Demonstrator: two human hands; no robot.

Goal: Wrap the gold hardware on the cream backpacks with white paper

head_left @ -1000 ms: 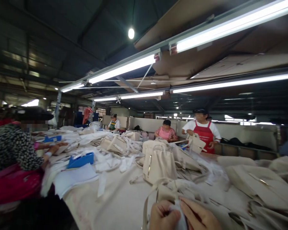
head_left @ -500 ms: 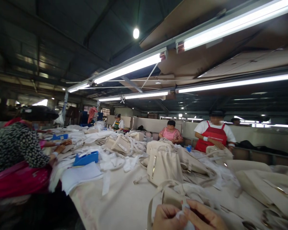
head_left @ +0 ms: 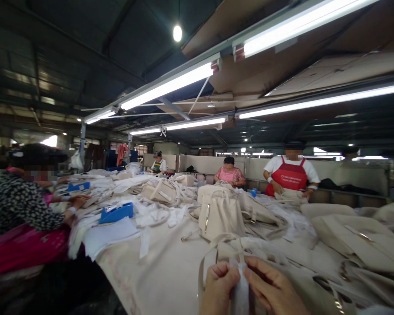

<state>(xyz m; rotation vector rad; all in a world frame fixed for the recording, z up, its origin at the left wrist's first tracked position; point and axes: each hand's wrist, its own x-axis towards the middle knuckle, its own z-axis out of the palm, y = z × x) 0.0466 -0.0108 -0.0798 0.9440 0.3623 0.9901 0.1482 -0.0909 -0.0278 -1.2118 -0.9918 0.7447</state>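
At the bottom of the view, my left hand (head_left: 217,286) pinches a thin white wrapping strip (head_left: 241,286) between thumb and fingers. Opposite it, my right hand (head_left: 272,284) grips the strip's other edge. The strip looks folded around a beige strap, though my fingers hide part of it. That strap rises to a beige bag (head_left: 223,251) lying just beyond my fingers. Behind stands an upright beige handbag (head_left: 220,214) with a gold zip on its front.
Blue tape dispensers (head_left: 116,213) stand on white sheets (head_left: 110,238) at the left. More beige bags (head_left: 357,245) lie on the right. A person in a patterned sleeve (head_left: 36,201) works at the left edge; a person in a red apron (head_left: 288,177) and others work across the table (head_left: 157,271).
My hands have risen slightly and come level, and the white strip now hangs lengthwise between them. The whole view has shifted a little. The red-aproned person's hands have moved on their bag.
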